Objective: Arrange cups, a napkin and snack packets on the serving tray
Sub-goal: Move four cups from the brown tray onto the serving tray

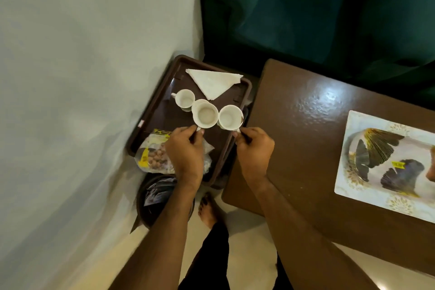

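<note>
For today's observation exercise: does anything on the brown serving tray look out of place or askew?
Yes: the snack packet hangs over the tray's near-left rim rather than lying fully inside. The cups and napkin look orderly.

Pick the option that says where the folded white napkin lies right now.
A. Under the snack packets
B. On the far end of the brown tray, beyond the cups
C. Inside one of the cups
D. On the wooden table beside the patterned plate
B: the napkin lies as a flat triangle at the far end of the tray, beyond the three cups.
</note>
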`<state>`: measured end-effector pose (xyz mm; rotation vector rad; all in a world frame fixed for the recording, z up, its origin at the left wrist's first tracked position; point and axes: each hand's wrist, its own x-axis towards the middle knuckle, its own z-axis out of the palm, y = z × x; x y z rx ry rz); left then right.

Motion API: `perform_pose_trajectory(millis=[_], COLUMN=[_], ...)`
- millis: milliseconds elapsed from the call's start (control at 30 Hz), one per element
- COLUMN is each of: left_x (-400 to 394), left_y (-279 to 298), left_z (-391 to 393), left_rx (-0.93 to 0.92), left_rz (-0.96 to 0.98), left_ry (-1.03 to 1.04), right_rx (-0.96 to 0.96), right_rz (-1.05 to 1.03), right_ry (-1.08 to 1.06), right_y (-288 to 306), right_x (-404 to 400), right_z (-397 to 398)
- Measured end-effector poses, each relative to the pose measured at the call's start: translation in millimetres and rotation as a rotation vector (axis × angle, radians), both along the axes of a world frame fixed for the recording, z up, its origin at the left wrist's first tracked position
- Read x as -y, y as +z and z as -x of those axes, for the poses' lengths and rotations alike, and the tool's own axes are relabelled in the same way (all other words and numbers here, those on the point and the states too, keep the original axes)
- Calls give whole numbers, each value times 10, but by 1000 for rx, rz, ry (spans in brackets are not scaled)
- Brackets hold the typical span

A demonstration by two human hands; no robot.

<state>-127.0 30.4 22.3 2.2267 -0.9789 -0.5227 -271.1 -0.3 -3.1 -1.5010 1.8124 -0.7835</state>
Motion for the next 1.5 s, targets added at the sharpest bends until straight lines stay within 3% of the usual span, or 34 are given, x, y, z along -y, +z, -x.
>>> perform_pose_trajectory(millis=[233,400,700,1067,1500], left_x=[-27,-10,84,106,9], left_y=[-76,-212,-511,-993,-1350], left_z=[1225,2304,4191,5507,5938], left_rx=[-75,-184,-263,-273,-335], left_rz=[-9,-13,-27,-3,14], left_ry=[-42,-6,-121,-180,-70], right_rx=[50,23,-36,-91,-84], right_rz=[18,4,-1,-23,-13], right_ry=[-179,-327,-559,-711,-666], right_y=[7,-25,-280,-741,-1050], right_x=[-47,-82,-237,-365,-404], right_z=[1123,2160,4013,5183,5419])
